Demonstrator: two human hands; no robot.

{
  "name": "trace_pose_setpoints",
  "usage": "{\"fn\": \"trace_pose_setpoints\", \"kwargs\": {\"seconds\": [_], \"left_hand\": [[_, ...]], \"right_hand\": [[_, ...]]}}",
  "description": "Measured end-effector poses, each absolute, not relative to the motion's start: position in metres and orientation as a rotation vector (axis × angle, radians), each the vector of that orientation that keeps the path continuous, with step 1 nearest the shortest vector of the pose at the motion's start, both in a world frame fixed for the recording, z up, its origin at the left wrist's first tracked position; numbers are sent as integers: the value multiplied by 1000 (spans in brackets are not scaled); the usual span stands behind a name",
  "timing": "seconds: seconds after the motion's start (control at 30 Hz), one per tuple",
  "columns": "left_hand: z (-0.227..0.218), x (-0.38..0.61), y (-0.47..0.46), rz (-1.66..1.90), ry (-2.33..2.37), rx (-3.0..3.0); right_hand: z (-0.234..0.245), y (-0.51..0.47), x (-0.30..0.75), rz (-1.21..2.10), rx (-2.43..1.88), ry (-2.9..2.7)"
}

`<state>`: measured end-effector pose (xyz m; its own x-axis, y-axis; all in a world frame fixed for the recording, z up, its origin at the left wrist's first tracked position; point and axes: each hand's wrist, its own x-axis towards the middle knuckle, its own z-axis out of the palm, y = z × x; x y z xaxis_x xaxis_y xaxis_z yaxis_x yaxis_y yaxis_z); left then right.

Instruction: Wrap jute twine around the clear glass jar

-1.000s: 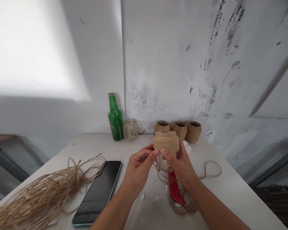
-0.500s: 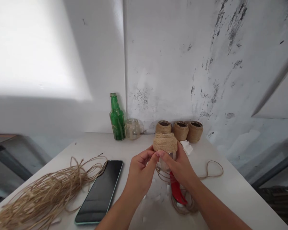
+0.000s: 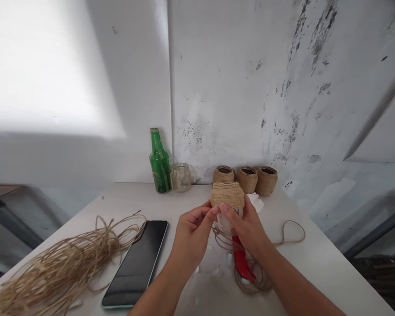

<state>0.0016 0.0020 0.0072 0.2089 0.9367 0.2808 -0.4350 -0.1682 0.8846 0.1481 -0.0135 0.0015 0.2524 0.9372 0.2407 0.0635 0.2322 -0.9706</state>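
The left hand (image 3: 191, 239) and the right hand (image 3: 246, 232) are both curled around a glass jar (image 3: 227, 196) and hold it in the air above the white table (image 3: 316, 267). The upper part of this jar is wrapped with jute twine, and the fingers close on the bare glass just under the wrapping, so both hands are mostly shut and have firm hold of it. The jar and the right hand partly cover a red handle (image 3: 242, 259), and I cannot tell what tool it belongs to. It lies on a loose coil of twine (image 3: 252, 281). Behind the held jar stand three twine-wrapped jars (image 3: 246, 180), near a small glass jar (image 3: 181, 177) and a green glass bottle (image 3: 159, 162) by the wall. A smartphone (image 3: 136, 263) lies beside a bundle of jute strands (image 3: 62, 267). Compared with one second before, the jar is almost in the same place, but the two fingertips (image 3: 219, 209) are closer together, and the whole scene lies slightly more right in the view.
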Motion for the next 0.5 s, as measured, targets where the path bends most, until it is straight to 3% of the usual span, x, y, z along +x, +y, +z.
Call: {"fn": "trace_pose_setpoints", "kwargs": {"seconds": [0.5], "left_hand": [[8,-4,4,1298,634,1128]], "right_hand": [[-3,-10,153,953,-1017,-1115]]}}
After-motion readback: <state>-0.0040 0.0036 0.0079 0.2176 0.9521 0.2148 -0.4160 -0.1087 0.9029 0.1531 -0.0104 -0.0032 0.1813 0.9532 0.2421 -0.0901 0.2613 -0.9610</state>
